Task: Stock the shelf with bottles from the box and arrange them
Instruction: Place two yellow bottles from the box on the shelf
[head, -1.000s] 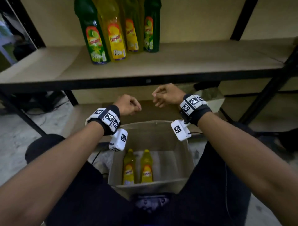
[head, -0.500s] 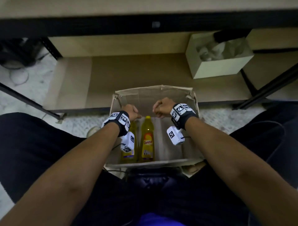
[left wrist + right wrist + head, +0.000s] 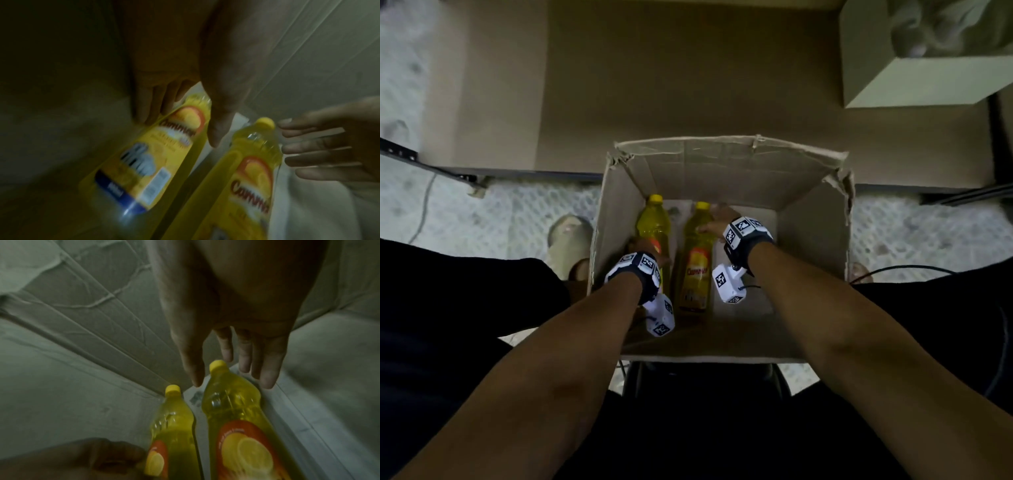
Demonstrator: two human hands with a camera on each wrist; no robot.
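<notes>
**Last two bottles being reached for in the box**

On the left, the left hand (image 3: 645, 247) is being lowered beside the left bottle (image 3: 654, 226), which is lying flat on the floor of the box (image 3: 726, 161) with its cap pointing away from the person. In the left wrist view the fingers (image 3: 153, 104) are seen straight and close together along the bottle's outer side, with the thumb reaching over its label; no grip is being closed yet.

Just beside it, the right bottle (image 3: 698, 253) is lying parallel, cap also pointing away. Further right, the right hand (image 3: 717, 222) is being held over the neck of that bottle. Its fingers (image 3: 269, 368) are extended and slightly spread, thumb apart from them, with nothing being pinched.

The step in hand is judged to be the pick-up: one bottle is being approached by each hand. For the next move, the fingers will probably need to be curled round each body, and both bottles lifted clear of the box walls and stood upright on the shelf, which is not being shown in these views.
</notes>
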